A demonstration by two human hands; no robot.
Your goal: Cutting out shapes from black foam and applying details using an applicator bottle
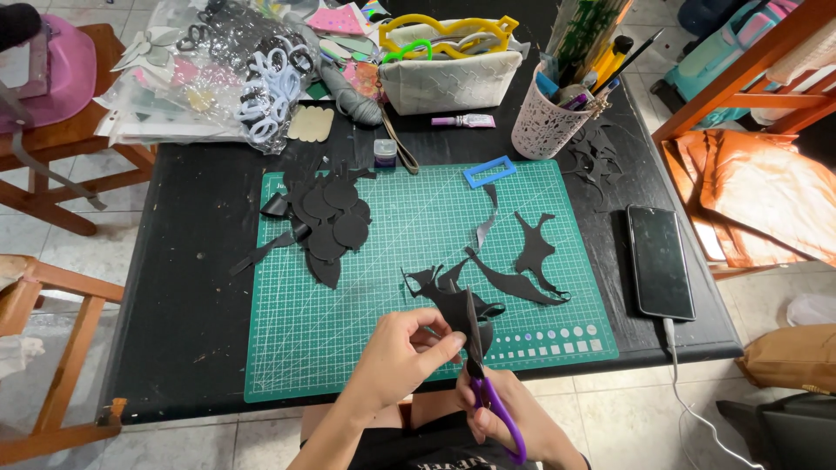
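The left hand [402, 351] pinches a black paper cut-out shape [459, 305] over the near edge of the green gridded cutting mat [392, 252]. The right hand [509, 413] grips purple-handled scissors [488, 387], blades in the paper. A clear plastic packet of foam shapes [218, 78] lies at the far-left of the black surface [196, 261].

- Smartphone [659, 261], dark blank screen, flat at table's right edge beside green cutting mat [348, 348].
- Clear plastic bags [196, 78] of craft pieces, far left corner.
- Small labelled purple-and-white tube [463, 121], lying before white pouch [448, 80].
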